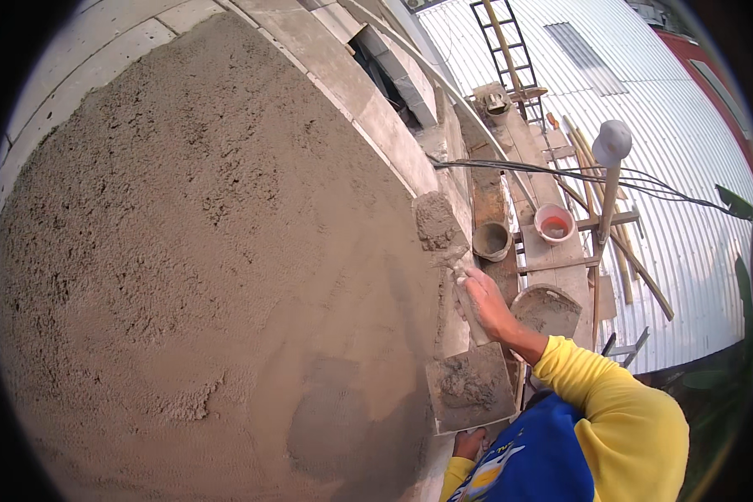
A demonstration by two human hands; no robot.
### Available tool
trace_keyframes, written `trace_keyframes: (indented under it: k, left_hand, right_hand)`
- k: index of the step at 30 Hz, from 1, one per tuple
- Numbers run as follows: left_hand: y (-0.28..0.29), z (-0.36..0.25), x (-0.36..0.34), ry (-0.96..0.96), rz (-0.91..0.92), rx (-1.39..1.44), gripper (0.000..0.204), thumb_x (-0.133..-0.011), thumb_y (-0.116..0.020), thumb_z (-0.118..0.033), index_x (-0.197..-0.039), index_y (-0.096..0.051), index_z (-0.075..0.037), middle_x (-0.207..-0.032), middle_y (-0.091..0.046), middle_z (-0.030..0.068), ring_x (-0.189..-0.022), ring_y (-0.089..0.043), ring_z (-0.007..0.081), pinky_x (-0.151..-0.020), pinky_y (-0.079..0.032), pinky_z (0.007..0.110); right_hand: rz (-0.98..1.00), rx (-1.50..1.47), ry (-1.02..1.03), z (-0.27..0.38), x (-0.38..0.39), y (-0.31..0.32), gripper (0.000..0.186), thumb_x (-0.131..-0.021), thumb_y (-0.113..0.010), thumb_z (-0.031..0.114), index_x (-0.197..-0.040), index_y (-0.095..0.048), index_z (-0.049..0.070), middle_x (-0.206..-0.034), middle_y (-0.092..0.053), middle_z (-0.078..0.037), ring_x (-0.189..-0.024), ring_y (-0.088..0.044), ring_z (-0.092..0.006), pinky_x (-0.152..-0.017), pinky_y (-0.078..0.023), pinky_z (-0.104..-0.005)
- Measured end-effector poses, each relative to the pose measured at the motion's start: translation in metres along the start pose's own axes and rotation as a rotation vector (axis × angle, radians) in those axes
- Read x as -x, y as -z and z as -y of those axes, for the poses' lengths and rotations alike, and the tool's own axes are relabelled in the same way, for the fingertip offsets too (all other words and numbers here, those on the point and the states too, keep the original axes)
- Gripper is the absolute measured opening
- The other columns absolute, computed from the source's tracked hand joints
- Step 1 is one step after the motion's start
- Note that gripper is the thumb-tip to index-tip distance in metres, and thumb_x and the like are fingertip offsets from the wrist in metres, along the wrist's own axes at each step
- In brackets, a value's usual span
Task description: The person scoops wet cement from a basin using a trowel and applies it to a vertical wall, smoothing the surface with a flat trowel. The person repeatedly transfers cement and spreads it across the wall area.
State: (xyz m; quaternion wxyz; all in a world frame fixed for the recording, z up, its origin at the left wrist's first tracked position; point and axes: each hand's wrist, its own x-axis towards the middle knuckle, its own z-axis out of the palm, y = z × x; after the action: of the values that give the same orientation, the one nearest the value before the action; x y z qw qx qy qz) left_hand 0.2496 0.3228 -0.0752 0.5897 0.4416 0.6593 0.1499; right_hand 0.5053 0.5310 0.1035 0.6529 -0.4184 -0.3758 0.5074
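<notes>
Wet grey mortar coats the wall (226, 209) on my left, rough at the far side and smoother close to me. My right hand (487, 299) is closed on a narrow, mortar-smeared float (468, 311), seen nearly edge-on at the wall's right edge. Just beyond it, a thick lump of mortar (437, 221) clings to that edge. Nearer to me, a square mortar board (470, 386) carries a heap of mortar. My left hand (470, 443) is curled at the board's near side, its grip partly hidden by the board.
Planks at the right bear a dark bucket (493, 241), a pale bucket (555, 223) and a mortar pan (547, 311). A capped upright pole (608, 180) and black cables (560, 171) cross there. A ladder (504, 46) lies over the corrugated metal roof (686, 251).
</notes>
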Motion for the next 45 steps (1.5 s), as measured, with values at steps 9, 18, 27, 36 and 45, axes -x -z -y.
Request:
trace_keyframes:
  k: [9,18,27,36,45]
  left_hand:
    - [0.002,0.076,0.024,-0.078,-0.244,-0.305,0.054,-0.080,-0.077,-0.044,-0.117,-0.076,-0.005,-0.117,-0.072,0.0318,-0.115,-0.069,0.0432,-0.101,-0.051,0.045]
    - [-0.016,0.050,-0.003,0.009,-0.207,-0.315,0.055,-0.080,-0.077,-0.044,-0.116,-0.076,-0.004,-0.116,-0.073,0.0310,-0.113,-0.069,0.0431,-0.100,-0.051,0.045]
    - [-0.029,0.016,-0.031,0.040,-0.205,-0.311,0.055,-0.080,-0.077,-0.045,-0.115,-0.076,-0.003,-0.115,-0.073,0.0303,-0.112,-0.070,0.0430,-0.099,-0.052,0.045]
    - [-0.036,0.001,-0.045,0.102,-0.234,-0.281,0.056,-0.080,-0.077,-0.045,-0.114,-0.076,-0.002,-0.114,-0.074,0.0295,-0.111,-0.070,0.0430,-0.098,-0.052,0.044]
    - [-0.044,-0.009,-0.063,0.116,-0.246,-0.255,0.056,-0.080,-0.077,-0.046,-0.113,-0.076,-0.001,-0.112,-0.074,0.0287,-0.109,-0.071,0.0429,-0.098,-0.053,0.044]
  right_hand:
    - [-0.807,-0.062,0.596,0.125,-0.166,-0.121,0.047,-0.102,-0.069,0.034,-0.126,-0.054,-0.004,-0.106,-0.064,-0.024,-0.100,-0.064,-0.0356,-0.092,-0.049,-0.0449]
    - [0.361,0.365,0.717,0.032,-0.128,-0.163,0.052,-0.099,-0.073,0.034,-0.128,-0.061,-0.008,-0.131,-0.063,-0.033,-0.125,-0.059,-0.0519,-0.106,-0.050,-0.0536]
    - [-0.152,0.513,0.510,0.036,-0.249,-0.069,0.041,-0.108,-0.054,0.041,-0.124,-0.066,0.005,-0.110,-0.071,-0.024,-0.106,-0.068,-0.0434,-0.087,-0.054,-0.0520]
    - [0.164,0.685,0.754,0.106,-0.392,-0.081,0.044,-0.109,-0.048,0.047,-0.106,-0.064,0.006,-0.097,-0.072,-0.024,-0.099,-0.068,-0.0454,-0.085,-0.052,-0.0558]
    - [0.154,0.446,0.352,0.075,-0.449,-0.071,0.051,-0.110,-0.046,0.047,-0.112,-0.065,-0.001,-0.100,-0.073,-0.027,-0.096,-0.069,-0.0495,-0.086,-0.054,-0.0551]
